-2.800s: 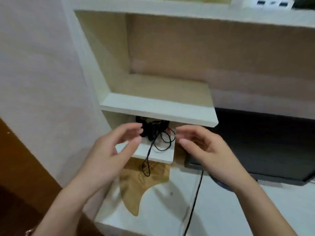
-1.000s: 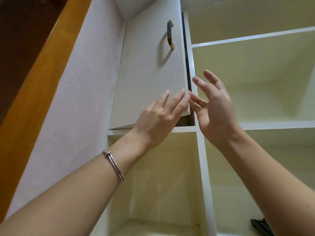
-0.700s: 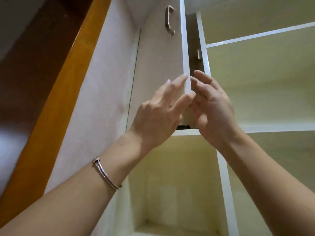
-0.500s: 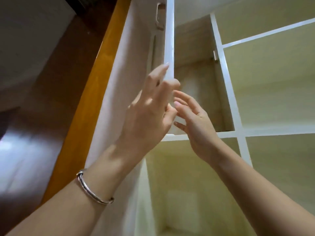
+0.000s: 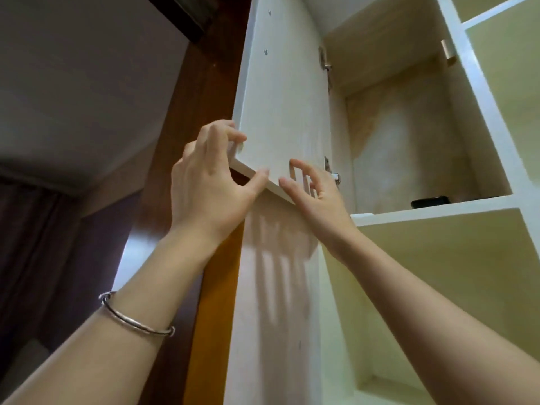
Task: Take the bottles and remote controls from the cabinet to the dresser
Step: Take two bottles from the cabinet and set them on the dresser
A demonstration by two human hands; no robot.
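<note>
L hand (image 5: 209,188) pinches door (image 5: 283,112) corner. R hand (image 5: 317,194) spread loose, fingertips at door's bottom edge. One dark item (image 5: 429,202) on shelf (image 5: 438,211).

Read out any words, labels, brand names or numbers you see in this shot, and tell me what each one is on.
None: no readable text appears anywhere.
The cabinet door is plain white, with only screw heads showing.
The dark object on the cabinet shelf shows only its edge; no markings are visible.
The bracelet carries no visible engraving.
</note>
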